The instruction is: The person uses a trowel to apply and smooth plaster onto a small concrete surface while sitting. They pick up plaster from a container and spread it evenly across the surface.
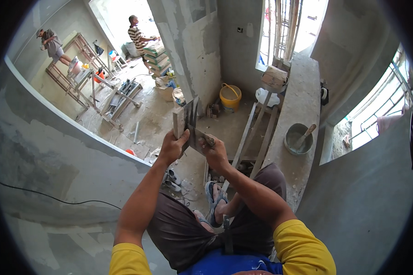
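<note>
In front of me my left hand [172, 147] is closed round a flat finishing trowel [178, 123], held upright, with a pale grip strip and a grey metal blade. My right hand [217, 153] grips a broad putty knife [198, 140], its wide blade against or very near the trowel's lower part; their exact contact is hard to make out. To the right, a grey mixing bucket [293, 145] stands on the concrete ledge [303, 87], a wooden-handled tool [309, 131] leaning in it.
Below the ledge lean long boards [264, 142]. A yellow bucket [230, 100] stands by the far wall. Beyond the low wall [78, 130] at left, one person [53, 43] is up on scaffolding [62, 75]; another [137, 36] stands by stacked bags [157, 57]. A black cable [55, 198] crosses the wall.
</note>
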### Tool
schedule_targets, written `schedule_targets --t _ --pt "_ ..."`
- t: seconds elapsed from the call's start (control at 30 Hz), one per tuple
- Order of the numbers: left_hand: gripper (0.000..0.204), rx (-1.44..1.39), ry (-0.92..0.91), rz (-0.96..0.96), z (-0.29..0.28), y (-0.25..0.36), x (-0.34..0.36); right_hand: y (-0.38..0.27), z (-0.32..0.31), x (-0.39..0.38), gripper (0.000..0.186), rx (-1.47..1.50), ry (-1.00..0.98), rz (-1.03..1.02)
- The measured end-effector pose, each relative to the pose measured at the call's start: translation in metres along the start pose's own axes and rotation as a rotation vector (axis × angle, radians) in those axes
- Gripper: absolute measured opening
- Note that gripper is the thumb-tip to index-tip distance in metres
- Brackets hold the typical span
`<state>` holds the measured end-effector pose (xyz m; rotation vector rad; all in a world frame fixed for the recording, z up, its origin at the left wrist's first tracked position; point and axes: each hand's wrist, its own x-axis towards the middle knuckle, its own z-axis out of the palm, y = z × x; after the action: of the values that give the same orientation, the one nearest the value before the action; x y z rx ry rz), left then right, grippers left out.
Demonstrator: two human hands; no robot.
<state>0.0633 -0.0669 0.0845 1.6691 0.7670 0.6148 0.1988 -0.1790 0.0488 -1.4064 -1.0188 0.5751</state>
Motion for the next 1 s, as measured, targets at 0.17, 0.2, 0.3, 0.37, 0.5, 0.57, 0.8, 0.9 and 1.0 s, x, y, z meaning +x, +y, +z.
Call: schedule_targets --t 0.17,0.2,0.3,0.37,0.5,0.57,0.8,0.9,1.0 --pt "0.033 0.011 0.012 0.052 0.002 -0.003 0.002 0.003 0.001 -0.001 0.018 0.007 -0.028 0.06" --pt "0.033 0.012 0.015 0.052 0.001 -0.004 0.003 0.005 0.001 0.0 0.018 0.021 -0.037 0.062" --pt "0.033 0.071 0.0 0.041 0.0 -0.002 0.002 0.006 0.003 0.0 0.018 0.033 -0.042 0.043" --pt "0.034 0.038 -0.003 0.031 0.001 0.0 0.001 0.005 0.003 0.0 0.018 0.031 -0.036 0.02" --pt "0.034 0.061 -0.005 0.003 -0.001 0.001 0.001 0.002 0.002 0.0 0.018 -0.013 -0.068 0.028" --pt "0.034 0.055 -0.001 0.011 -0.002 -0.004 0.003 0.002 0.002 -0.001 0.018 -0.002 -0.075 0.036" --pt "0.033 0.047 -0.003 0.024 -0.001 -0.001 0.004 0.01 0.002 0.001 0.015 -0.062 -0.085 -0.05" --pt "0.031 0.081 -0.023 -0.097 -0.001 0.008 0.001 0.01 0.002 0.0 0.013 -0.062 -0.089 -0.066" --pt "0.03 0.139 -0.012 -0.051 -0.005 -0.003 0.003 0.004 0.004 0.0 0.011 -0.065 -0.106 -0.056"
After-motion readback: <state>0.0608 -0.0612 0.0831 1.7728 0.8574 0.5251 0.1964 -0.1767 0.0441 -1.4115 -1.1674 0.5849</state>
